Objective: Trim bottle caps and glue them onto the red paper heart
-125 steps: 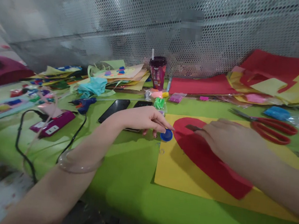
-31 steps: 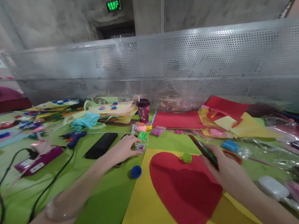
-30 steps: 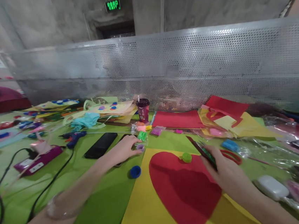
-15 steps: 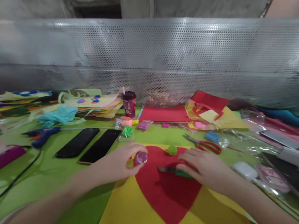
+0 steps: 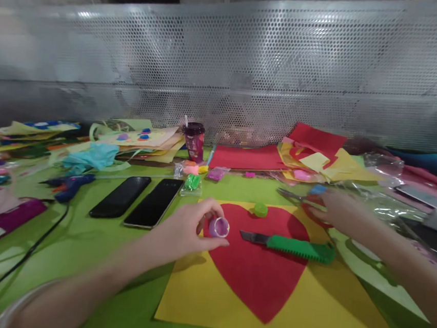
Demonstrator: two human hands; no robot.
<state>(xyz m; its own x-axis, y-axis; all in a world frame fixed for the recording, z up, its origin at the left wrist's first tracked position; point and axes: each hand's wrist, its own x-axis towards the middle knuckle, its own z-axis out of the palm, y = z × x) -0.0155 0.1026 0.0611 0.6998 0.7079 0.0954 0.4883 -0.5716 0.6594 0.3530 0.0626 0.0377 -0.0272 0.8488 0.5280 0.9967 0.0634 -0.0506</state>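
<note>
My left hand is closed around a small round purple tub, its open end facing me. It is over the left side of a red paper heart, which lies on a yellow sheet. On the heart lies a green utility knife, blade out to the left. A round lime-green cap sits near the heart's top notch. My right hand, smeared by motion, is over the red handles of the scissors, beside a blue lump. Whether its fingers grip anything is unclear.
Two black phones lie to the left, near a blue glue gun and a purple power strip. A purple drink cup stands at the back beside red paper. Clear plastic packaging lies at right.
My right hand has let go of the green utility knife, leaving it on the heart, and moved right to the scissors. My left hand still holds the purple tub; the view has tilted down.
</note>
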